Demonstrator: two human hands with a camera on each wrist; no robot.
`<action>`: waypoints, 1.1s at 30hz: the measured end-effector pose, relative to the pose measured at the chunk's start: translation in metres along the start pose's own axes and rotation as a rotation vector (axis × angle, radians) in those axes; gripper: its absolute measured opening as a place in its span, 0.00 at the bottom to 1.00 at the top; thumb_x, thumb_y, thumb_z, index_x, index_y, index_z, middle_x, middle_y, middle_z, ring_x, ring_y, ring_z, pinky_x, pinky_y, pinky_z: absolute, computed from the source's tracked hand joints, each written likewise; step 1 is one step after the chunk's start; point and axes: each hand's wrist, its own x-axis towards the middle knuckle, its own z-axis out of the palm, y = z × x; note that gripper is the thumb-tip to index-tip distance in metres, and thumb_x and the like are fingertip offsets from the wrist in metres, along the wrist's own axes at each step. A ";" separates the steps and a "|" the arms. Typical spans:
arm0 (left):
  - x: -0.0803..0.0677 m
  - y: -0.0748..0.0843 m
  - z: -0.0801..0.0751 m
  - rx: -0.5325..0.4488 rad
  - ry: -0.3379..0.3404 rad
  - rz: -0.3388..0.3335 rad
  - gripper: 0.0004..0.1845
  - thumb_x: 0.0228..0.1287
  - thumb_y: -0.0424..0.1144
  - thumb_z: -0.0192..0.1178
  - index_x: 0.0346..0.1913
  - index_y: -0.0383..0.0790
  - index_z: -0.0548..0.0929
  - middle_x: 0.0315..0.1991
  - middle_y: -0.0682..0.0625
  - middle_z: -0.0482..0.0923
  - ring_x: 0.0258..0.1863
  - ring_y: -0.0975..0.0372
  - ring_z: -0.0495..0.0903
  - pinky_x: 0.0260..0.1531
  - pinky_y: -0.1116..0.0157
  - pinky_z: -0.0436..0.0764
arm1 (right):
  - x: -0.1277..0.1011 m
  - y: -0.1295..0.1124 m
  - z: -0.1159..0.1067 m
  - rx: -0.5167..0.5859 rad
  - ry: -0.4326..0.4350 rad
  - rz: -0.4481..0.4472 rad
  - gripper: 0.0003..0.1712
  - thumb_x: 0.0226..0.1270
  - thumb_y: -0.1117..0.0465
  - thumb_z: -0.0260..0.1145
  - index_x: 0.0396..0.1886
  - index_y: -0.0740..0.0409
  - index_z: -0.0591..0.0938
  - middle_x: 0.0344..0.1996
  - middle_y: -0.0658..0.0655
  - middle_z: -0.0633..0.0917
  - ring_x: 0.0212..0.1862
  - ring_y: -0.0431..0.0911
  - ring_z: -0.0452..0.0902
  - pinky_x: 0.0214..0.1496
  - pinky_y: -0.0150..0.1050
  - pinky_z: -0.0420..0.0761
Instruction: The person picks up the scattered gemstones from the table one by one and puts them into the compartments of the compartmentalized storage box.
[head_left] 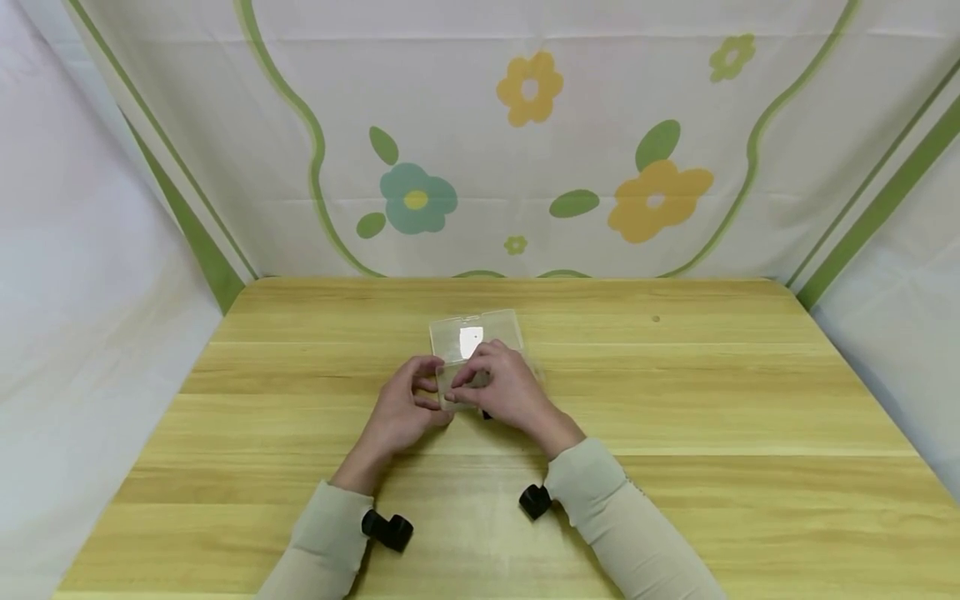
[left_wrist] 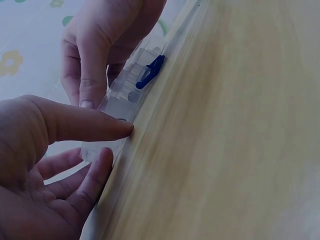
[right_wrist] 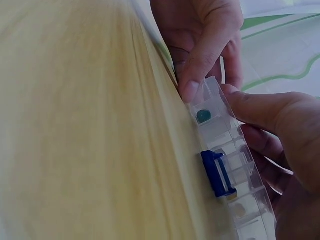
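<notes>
A clear plastic compartment box [head_left: 442, 396] with a blue latch [right_wrist: 215, 174] sits on the table, its transparent lid [head_left: 442, 337] raised at the back. My left hand [head_left: 401, 408] grips the box's left end, thumb at the front and fingers around the side. Over the left compartments, my right hand [head_left: 510, 387] has thumb and index finger bent close together; whatever may lie between the tips is hidden. Through the front wall in the right wrist view, a small teal round piece [right_wrist: 203, 116] shows in an end compartment. A pale yellowish piece [right_wrist: 240, 209] shows faintly further along.
A wooden table [head_left: 712, 500] stretches under everything, with a tiny round piece [head_left: 656, 318] near its back right. Behind stands a white curtain [head_left: 465, 108] printed with flowers. Black wrist cameras are strapped at both beige sleeves [head_left: 630, 525].
</notes>
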 end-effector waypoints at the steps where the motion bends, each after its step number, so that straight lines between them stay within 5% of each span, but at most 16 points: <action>1: 0.000 0.000 0.000 0.001 -0.001 -0.001 0.40 0.53 0.18 0.75 0.70 0.38 0.76 0.58 0.36 0.80 0.49 0.50 0.85 0.49 0.59 0.90 | 0.000 0.000 -0.001 0.003 0.010 -0.002 0.06 0.59 0.56 0.85 0.31 0.46 0.94 0.33 0.47 0.87 0.42 0.46 0.77 0.43 0.34 0.76; 10: 0.000 0.000 0.001 0.016 0.006 -0.037 0.41 0.53 0.19 0.75 0.71 0.41 0.76 0.56 0.37 0.80 0.46 0.51 0.86 0.51 0.57 0.90 | 0.001 0.007 -0.021 0.071 0.123 0.078 0.10 0.57 0.55 0.86 0.36 0.49 0.94 0.37 0.47 0.87 0.49 0.49 0.80 0.52 0.47 0.82; 17: 0.000 0.000 0.003 0.028 0.014 -0.029 0.42 0.52 0.18 0.75 0.71 0.40 0.76 0.59 0.38 0.79 0.47 0.51 0.84 0.52 0.58 0.90 | 0.002 0.018 -0.033 0.098 0.174 0.152 0.19 0.59 0.54 0.85 0.49 0.50 0.92 0.44 0.51 0.89 0.52 0.47 0.81 0.56 0.46 0.82; 33: 0.000 -0.001 0.003 0.014 0.015 -0.017 0.42 0.51 0.17 0.76 0.71 0.39 0.76 0.60 0.38 0.78 0.47 0.52 0.83 0.50 0.59 0.89 | -0.003 0.039 -0.050 0.170 0.242 0.241 0.21 0.64 0.51 0.83 0.53 0.53 0.91 0.48 0.53 0.89 0.53 0.49 0.84 0.57 0.47 0.84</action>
